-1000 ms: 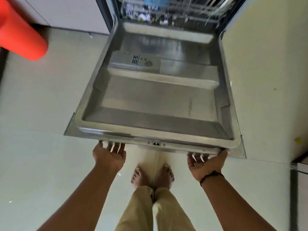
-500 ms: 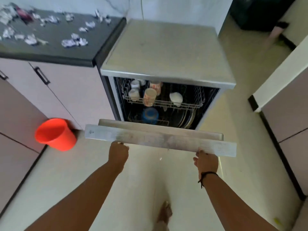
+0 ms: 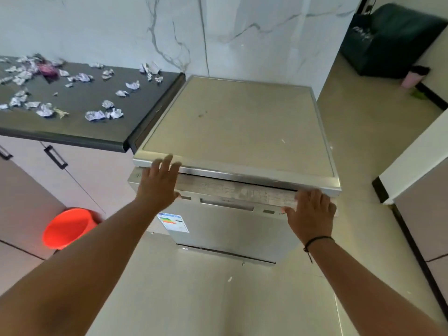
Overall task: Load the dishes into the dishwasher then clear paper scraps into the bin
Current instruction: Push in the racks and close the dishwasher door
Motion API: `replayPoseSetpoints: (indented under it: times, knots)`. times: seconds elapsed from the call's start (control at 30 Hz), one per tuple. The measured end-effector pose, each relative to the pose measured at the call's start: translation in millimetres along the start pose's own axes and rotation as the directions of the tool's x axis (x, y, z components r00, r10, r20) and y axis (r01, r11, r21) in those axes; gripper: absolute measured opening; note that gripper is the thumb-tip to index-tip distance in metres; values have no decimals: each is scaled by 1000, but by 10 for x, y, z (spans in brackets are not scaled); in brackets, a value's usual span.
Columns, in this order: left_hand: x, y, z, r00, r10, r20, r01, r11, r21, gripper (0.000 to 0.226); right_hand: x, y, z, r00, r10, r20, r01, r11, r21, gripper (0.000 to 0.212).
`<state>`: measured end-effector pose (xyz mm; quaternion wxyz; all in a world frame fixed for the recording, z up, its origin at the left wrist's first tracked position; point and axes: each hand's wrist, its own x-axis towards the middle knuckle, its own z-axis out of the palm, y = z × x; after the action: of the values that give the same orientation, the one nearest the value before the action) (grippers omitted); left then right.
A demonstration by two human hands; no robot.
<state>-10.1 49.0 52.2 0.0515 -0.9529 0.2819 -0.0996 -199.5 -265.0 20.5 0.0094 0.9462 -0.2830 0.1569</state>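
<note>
The steel dishwasher (image 3: 232,127) stands in the middle with its door (image 3: 230,226) up against the body; the dishes inside are hidden. My left hand (image 3: 158,184) presses flat with straight fingers on the door's top left corner. My right hand (image 3: 311,212) presses flat on the top right of the door, over the control strip. Several crumpled paper scraps (image 3: 101,115) lie scattered on the dark counter (image 3: 80,132) to the left. An orange bin (image 3: 68,227) stands on the floor below that counter, left of my left forearm.
Pale cabinets with black handles (image 3: 55,156) run under the counter. A white-topped cabinet (image 3: 417,151) juts in at the right. A dark green seat (image 3: 392,37) and a pink bottle (image 3: 412,77) sit at the far right back. Tiled floor lies around the dishwasher.
The dishwasher door swung up from flat open to shut against the body. Both hands went from gripping its front edge to pressing flat on its front. The racks of dishes are no longer visible.
</note>
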Motion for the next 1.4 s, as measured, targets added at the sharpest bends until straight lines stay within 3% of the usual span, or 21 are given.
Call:
replayPoseSetpoints:
  times: [0.1,0.17,0.23,0.3,0.4,0.5,0.7,0.8,0.9,1.03,1.1,1.2,1.33,1.4]
  knots:
    - [443,-77,-15,987,36,155,-47,997,68,126,277,134,80,984,-178,31,179,983,-28,79]
    - [707,-162,-9,964,74,257,-110,986,129,129,463,168,113,942,-296,160,305,952,-32,94]
    - [862,-282,23,921,146,360,-181,981,66,128,623,125,147,876,-400,271,420,907,-18,103]
    - [908,-380,89,886,199,419,-210,977,-19,119,709,65,169,859,-442,259,462,887,-21,105]
    - [906,-427,180,907,259,331,-260,965,-43,95,765,-20,285,894,-430,127,436,900,-22,90]
    - [918,-430,211,909,320,269,-350,934,72,87,772,-107,337,911,-397,111,402,915,-25,76]
    - [1009,-427,194,869,409,277,-472,855,218,83,846,-164,281,900,-392,191,416,902,-111,59]
    - [1025,-359,93,873,365,323,-434,884,174,82,829,-289,114,921,-285,267,328,935,-133,51]
    - [1059,-450,-29,862,438,255,-472,877,87,76,812,-567,-86,935,-138,328,200,966,-165,43]
    - [1160,-836,-115,839,485,247,-463,875,-142,61,877,-1113,-211,914,-111,391,175,976,-131,59]
    - [1251,-1136,-99,834,497,238,-472,867,-158,68,966,-1512,-221,904,-136,405,213,965,-150,74]
    - [1397,-1564,-68,864,457,210,-426,887,-178,70,1117,-2167,-159,898,-199,391,220,975,-9,94]
    - [1651,-1984,-32,901,382,205,-344,918,-198,70,1433,-2958,-117,881,-345,324,354,935,34,106]
    - [1871,-2149,-26,922,343,180,-307,931,-197,71,1723,-3273,-99,893,-352,282,361,932,20,94]
